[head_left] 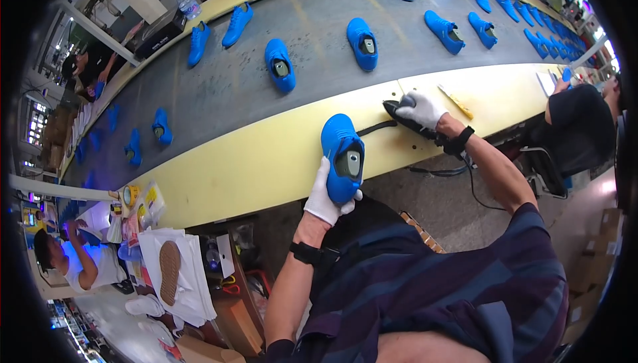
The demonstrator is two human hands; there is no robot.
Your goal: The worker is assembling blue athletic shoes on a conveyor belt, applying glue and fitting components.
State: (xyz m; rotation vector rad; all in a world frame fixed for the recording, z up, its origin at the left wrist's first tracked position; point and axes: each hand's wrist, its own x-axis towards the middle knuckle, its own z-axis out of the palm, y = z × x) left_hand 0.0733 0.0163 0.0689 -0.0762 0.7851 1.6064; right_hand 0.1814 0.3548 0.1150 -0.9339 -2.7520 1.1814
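Note:
My left hand, in a white glove, holds a blue lace-up shoe over the front edge of the table. The shoe's toe points away from me, and a grey-green last with a round hole fills its opening. To the right, my gloved right hand is closed round a black hand tool with a pointed end, resting on or just above the cream tabletop. My fingers cover part of the tool, so its exact kind does not show. A flat black strip lies between shoe and tool.
Beyond the tabletop runs a grey conveyor belt bearing many blue shoes. A yellow-handled tool lies right of my right hand. Co-workers sit at left and right. White paper with a brown sole is at lower left.

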